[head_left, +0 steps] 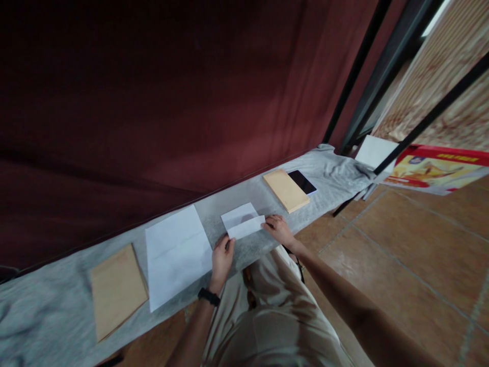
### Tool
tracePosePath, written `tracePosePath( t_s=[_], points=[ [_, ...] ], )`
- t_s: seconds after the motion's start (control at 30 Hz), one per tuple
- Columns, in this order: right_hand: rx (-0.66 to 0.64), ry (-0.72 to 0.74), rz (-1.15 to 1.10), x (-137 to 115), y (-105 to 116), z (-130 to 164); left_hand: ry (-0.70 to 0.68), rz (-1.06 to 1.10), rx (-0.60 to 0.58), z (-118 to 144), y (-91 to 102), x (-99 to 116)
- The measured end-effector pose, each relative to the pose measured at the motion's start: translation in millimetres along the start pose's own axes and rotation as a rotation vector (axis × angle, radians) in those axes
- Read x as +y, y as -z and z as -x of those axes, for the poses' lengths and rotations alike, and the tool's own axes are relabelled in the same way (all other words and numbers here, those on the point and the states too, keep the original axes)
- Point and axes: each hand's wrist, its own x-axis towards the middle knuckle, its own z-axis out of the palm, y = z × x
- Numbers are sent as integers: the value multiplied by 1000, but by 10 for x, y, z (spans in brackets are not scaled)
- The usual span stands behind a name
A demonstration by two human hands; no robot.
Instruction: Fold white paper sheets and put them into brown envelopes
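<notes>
Paper (243, 220), one, white, with a flap folded over its near side; centre of the frame, below the middle, above a grey cloth (336, 165). Left hand (222, 258): thumb and fingers pinch the flap's left end; black band (209, 296) at the wrist. Right hand (279, 229): fingers grip the flap's right end. Sheet (178, 257), white, larger, flat, just beside the left hand, lower left of centre. Envelope (117, 290), brown, flat, lower left of the frame, near the sheet. Stack (286, 190), tan, right of centre, beyond the right hand. Phone (303, 182), dark-faced, against the stack's right side. Backdrop (191, 102), dark red, upper left and centre. Poster (439, 168), red and yellow, right edge.
</notes>
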Motion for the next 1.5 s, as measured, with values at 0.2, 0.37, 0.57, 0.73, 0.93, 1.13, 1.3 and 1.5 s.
tracePosePath(
  t_s=[0.2,0.37,0.57,0.73,0.93,1.13,1.3,1.5],
  points=[
    [29,-100,8,-84,-72,-69,-30,-81,98,-39,-61,14],
    [82,-154,34,-122,-147,-113,-98,-220,155,-112,-90,-8],
    [103,-192,53,-161,-186,-194,-69,-365,154,-210,-141,-31],
    [106,-210,99,-201,-199,-232,-50,-471,115,-281,-147,28],
    [59,-262,112,-256,-165,-230,-56,-582,81,-297,-135,72],
    [26,-280,150,-303,-128,-240,-56,-702,74,-301,-144,83],
    [14,-322,204,-323,-130,-314,17,-817,43,-321,-157,126],
    [9,-333,263,-347,-144,-365,43,-869,48,-334,-161,175]
  ],
)
